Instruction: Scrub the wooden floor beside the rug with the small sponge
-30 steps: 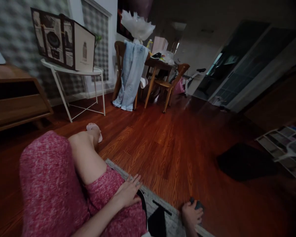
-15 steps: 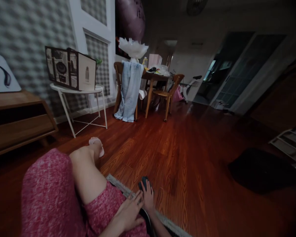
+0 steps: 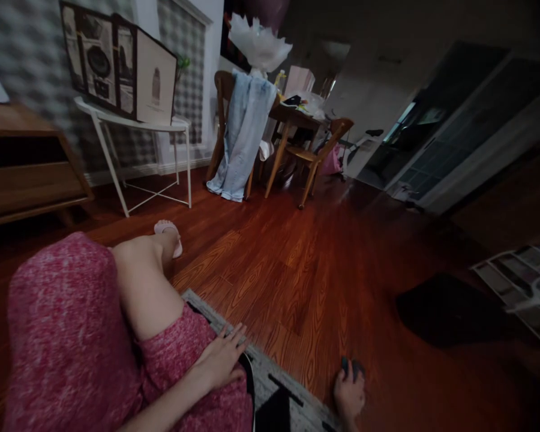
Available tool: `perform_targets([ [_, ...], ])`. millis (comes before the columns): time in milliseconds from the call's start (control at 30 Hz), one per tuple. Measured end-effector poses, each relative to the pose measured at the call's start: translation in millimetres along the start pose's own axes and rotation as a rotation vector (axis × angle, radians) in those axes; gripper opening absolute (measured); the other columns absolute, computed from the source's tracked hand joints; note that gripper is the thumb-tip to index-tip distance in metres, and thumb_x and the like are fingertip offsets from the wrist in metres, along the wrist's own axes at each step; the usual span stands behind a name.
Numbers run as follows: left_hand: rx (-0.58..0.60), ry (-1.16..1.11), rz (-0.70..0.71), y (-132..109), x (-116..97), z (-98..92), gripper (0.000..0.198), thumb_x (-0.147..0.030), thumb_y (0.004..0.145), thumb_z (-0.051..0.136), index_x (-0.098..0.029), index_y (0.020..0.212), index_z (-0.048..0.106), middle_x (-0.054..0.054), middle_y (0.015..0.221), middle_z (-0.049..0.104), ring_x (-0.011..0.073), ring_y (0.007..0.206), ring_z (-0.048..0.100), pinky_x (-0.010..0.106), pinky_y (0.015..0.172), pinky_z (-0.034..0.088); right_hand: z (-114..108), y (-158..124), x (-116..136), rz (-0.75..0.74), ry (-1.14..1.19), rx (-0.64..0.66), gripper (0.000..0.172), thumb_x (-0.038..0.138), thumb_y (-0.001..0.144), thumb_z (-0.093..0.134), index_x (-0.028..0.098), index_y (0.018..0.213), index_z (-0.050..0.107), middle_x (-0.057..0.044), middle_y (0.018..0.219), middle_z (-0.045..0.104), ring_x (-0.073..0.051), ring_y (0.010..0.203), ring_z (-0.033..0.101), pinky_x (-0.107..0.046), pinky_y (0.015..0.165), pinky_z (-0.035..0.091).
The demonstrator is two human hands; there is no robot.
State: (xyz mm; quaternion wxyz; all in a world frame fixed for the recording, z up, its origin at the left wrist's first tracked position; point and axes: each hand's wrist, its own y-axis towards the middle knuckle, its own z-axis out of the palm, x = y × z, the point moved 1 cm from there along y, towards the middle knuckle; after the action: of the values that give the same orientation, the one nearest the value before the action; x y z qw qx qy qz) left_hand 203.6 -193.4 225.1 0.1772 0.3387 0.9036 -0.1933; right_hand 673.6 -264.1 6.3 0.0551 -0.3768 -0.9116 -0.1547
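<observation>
My left hand (image 3: 221,359) lies on the pink skirt or shorts (image 3: 184,348) over my thigh, fingers stretched out and holding nothing. Well off to the right, above the wooden floor, my right hand (image 3: 348,396) is closed on a small dark object (image 3: 358,367). Its kind is hard to make out, since fingers cover part of it. Beneath the hands, a grey-and-black rug (image 3: 276,375) runs along the side of my seat.
A white side table (image 3: 186,126) carries a printed box (image 3: 155,78). Jeans (image 3: 243,132) hang over a chair by the dining table. At right are a black item (image 3: 450,309) on the floor and a white rack (image 3: 499,276). A wooden cabinet (image 3: 22,186) stands at left.
My right hand has moved away from the left one, out to the right, with the dark object in it. The left hand stays on my thigh. The view has tilted and shifted.
</observation>
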Motion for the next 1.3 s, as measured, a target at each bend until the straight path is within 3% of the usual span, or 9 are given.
perform_targets([
  [100, -0.032, 0.02, -0.002, -3.1, -1.4, -0.6, 0.066, -0.041, 0.088, 0.066, -0.019, 0.148, 0.047, 0.015, 0.159, 0.028, 0.0304, 0.149, 0.022, 0.052, 0.123, 0.017, 6.4, 9.5, -10.4, 0.079, -0.039, -0.085, 0.06, 0.041, 0.081, 0.038, 0.04, 0.137, 0.059, -0.018, 0.145, 0.052, -0.047, 0.128, 0.05, -0.075, 0.082, 0.042],
  [233, -0.113, 0.049, -0.005, -8.0, 8.7, -14.3, 0.065, -0.039, 0.091, 0.062, -0.021, 0.15, 0.042, 0.014, 0.161, 0.026, 0.029, 0.15, 0.022, 0.054, 0.123, 0.013, 25.2, 23.9, 38.7, 0.279, 0.065, -0.236, 0.06, 0.039, 0.079, 0.042, 0.039, 0.136, 0.059, -0.019, 0.15, 0.046, -0.053, 0.131, 0.044, -0.081, 0.079, 0.035],
  [433, -0.278, 0.08, -0.141, -12.2, 35.4, -39.3, 0.066, -0.037, 0.093, 0.058, -0.024, 0.154, 0.035, 0.011, 0.162, 0.027, 0.0327, 0.15, 0.022, 0.061, 0.122, 0.014, 33.7, 45.2, 176.8, 0.223, 0.204, -0.139, 0.064, 0.034, 0.09, 0.025, 0.028, 0.152, 0.041, -0.024, 0.154, 0.038, -0.044, 0.142, 0.033, -0.073, 0.092, 0.036],
  [667, -0.324, 0.027, -0.187, -8.4, 39.5, -27.9, 0.069, -0.036, 0.095, 0.054, -0.027, 0.157, 0.026, 0.008, 0.164, 0.022, 0.0352, 0.15, 0.02, 0.061, 0.122, 0.013, 74.8, 57.1, 359.2, -0.074, 0.209, 0.101, 0.061, 0.033, 0.095, 0.023, 0.019, 0.152, 0.041, -0.022, 0.159, 0.031, -0.036, 0.148, 0.023, -0.064, 0.108, 0.028],
  [933, -0.333, -0.049, -0.315, 0.1, 56.1, -3.6, 0.071, -0.052, 0.096, 0.048, -0.025, 0.158, 0.026, 0.01, 0.164, 0.02, 0.0389, 0.149, 0.023, 0.06, 0.117, 0.027, 99.5, -36.0, 557.6, -0.756, 0.298, 0.452, 0.055, 0.029, 0.099, 0.028, 0.018, 0.153, 0.037, -0.015, 0.163, 0.025, -0.027, 0.151, 0.014, -0.055, 0.118, 0.017],
  [1033, -0.419, -0.005, -0.308, -0.6, 58.2, 2.1, 0.072, -0.051, 0.098, 0.046, -0.025, 0.159, 0.02, 0.01, 0.164, 0.023, 0.0383, 0.148, 0.024, 0.059, 0.118, 0.027, 95.4, -72.5, 589.9, -1.091, 0.353, 0.519, 0.052, 0.032, 0.1, 0.035, 0.025, 0.151, 0.039, -0.009, 0.164, 0.026, -0.023, 0.151, 0.016, -0.049, 0.12, 0.016],
  [1133, -0.342, -0.001, -0.285, -2.1, 57.4, 1.4, 0.078, -0.052, 0.095, 0.05, -0.027, 0.16, 0.015, 0.01, 0.164, 0.022, 0.039, 0.149, 0.023, 0.061, 0.118, 0.025, 92.6, -73.5, 599.2, -1.332, 0.374, 0.543, 0.05, 0.034, 0.1, 0.04, 0.03, 0.15, 0.042, -0.005, 0.163, 0.029, -0.02, 0.15, 0.019, -0.043, 0.121, 0.017],
  [1233, -0.266, -0.013, -0.316, -3.4, 55.4, -3.4, 0.081, -0.052, 0.092, 0.053, -0.028, 0.16, 0.016, 0.009, 0.165, 0.019, 0.0392, 0.149, 0.02, 0.063, 0.118, 0.022, 94.5, -36.9, 590.8, -1.345, 0.352, 0.544, 0.048, 0.035, 0.101, 0.038, 0.03, 0.149, 0.043, -0.004, 0.162, 0.032, -0.018, 0.149, 0.021, -0.04, 0.12, 0.018],
  [1300, -0.256, -0.012, -0.338, -4.1, 53.8, -6.8, 0.077, -0.05, 0.094, 0.051, -0.027, 0.159, 0.019, 0.009, 0.165, 0.018, 0.0386, 0.15, 0.018, 0.063, 0.118, 0.021, 98.0, 0.7, 574.8, -1.204, 0.294, 0.528, 0.049, 0.034, 0.101, 0.036, 0.03, 0.15, 0.042, -0.004, 0.162, 0.032, -0.017, 0.149, 0.021, -0.039, 0.12, 0.018],
])
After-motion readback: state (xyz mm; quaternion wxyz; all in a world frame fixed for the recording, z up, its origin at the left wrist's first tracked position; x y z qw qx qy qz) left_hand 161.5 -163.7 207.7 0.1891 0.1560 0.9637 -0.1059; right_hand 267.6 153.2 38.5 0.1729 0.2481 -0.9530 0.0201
